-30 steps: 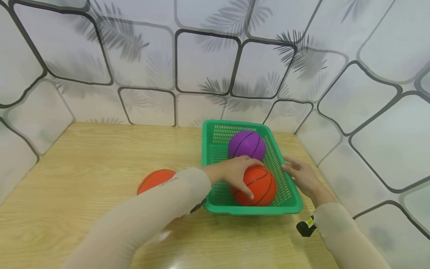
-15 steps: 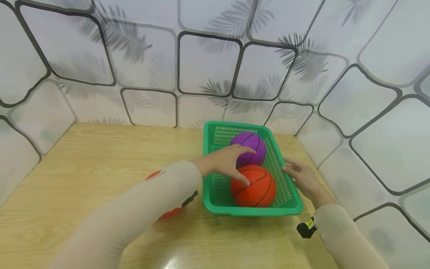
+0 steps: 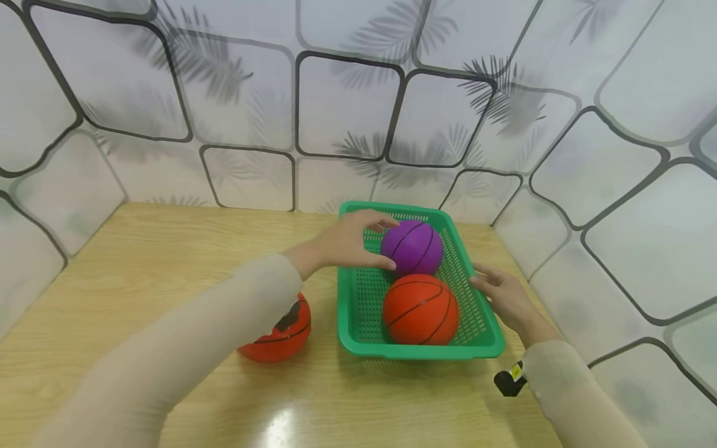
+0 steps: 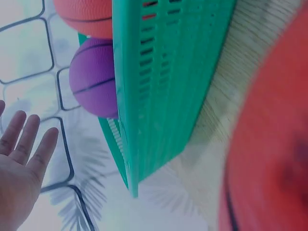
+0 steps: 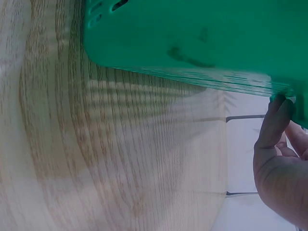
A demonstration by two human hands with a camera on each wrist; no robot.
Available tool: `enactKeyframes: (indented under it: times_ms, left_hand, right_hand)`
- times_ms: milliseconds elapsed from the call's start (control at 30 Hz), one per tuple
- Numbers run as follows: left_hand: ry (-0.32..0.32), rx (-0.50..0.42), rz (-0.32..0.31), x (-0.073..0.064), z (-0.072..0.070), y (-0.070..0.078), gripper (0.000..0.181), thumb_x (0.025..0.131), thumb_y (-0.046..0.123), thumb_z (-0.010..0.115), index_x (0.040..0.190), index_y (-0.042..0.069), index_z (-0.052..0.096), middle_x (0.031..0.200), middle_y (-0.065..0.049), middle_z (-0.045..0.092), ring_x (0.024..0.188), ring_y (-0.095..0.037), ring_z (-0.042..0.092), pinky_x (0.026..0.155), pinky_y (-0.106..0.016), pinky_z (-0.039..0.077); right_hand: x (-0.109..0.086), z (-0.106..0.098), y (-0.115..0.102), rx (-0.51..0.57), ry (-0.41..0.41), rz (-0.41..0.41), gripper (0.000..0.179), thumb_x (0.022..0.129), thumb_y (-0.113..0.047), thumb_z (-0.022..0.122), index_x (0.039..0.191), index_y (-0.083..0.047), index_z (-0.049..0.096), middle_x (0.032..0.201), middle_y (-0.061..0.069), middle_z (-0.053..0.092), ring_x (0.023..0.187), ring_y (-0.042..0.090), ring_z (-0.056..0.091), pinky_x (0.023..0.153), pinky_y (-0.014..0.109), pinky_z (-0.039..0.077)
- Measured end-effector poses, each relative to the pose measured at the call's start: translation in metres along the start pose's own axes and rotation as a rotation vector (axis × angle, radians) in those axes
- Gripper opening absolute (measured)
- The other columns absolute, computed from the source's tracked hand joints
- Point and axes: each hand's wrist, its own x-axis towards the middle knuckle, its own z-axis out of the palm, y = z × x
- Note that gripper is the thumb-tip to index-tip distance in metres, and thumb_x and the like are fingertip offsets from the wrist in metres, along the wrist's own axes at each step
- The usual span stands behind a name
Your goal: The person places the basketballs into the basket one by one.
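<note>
A green plastic basket on the table holds a purple ball at the back and an orange-red basketball at the front. My left hand reaches over the basket's left rim, fingers and thumb spread beside the purple ball. In the left wrist view that hand has straight fingers and nothing in its palm. My right hand holds the basket's right rim. From the right wrist, the fingers reach up to the underside of that rim.
Left of the basket, a red ball sits on the wooden table, partly hidden behind my left sleeve. Patterned wall covering rises behind the table and along its right side.
My left hand has come off the orange-red basketball and moved back and left to the purple ball, its fingers spreading. The right hand stays at the rim.
</note>
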Motion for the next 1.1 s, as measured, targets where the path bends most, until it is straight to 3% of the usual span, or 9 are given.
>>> enactKeyframes:
  times_ms: [267,700,1100]
  left_hand:
    - [0.091,-0.005,0.033,-0.02,-0.021,-0.012,0.06,0.075,0.032,0.081,0.124,0.006,0.06,0.122,-0.003,0.062,0.107,-0.021,0.057,0.083,-0.037,0.05]
    - [0.183,0.017,-0.01,-0.057,-0.041,-0.035,0.051,0.074,0.03,0.082,0.117,0.008,0.065,0.114,-0.001,0.064,0.102,-0.019,0.059,0.078,-0.04,0.052]
    - [0.19,-0.007,-0.059,-0.103,-0.047,-0.054,0.05,0.075,0.025,0.081,0.118,0.007,0.064,0.117,-0.004,0.062,0.105,-0.022,0.058,0.079,-0.046,0.052]
  right_hand:
    - [0.0,-0.001,0.0,0.0,-0.001,-0.003,0.063,0.099,-0.027,0.053,0.151,-0.007,0.024,0.147,0.028,0.028,0.135,0.041,0.026,0.106,0.054,0.029]
    - [-0.001,-0.001,0.0,0.007,-0.003,0.014,0.065,0.098,-0.03,0.055,0.15,-0.006,0.025,0.148,0.027,0.028,0.136,0.041,0.026,0.106,0.054,0.027]
    - [-0.001,0.001,-0.002,0.002,-0.003,0.011,0.064,0.098,-0.029,0.054,0.15,-0.006,0.025,0.148,0.027,0.029,0.135,0.041,0.026,0.107,0.054,0.026]
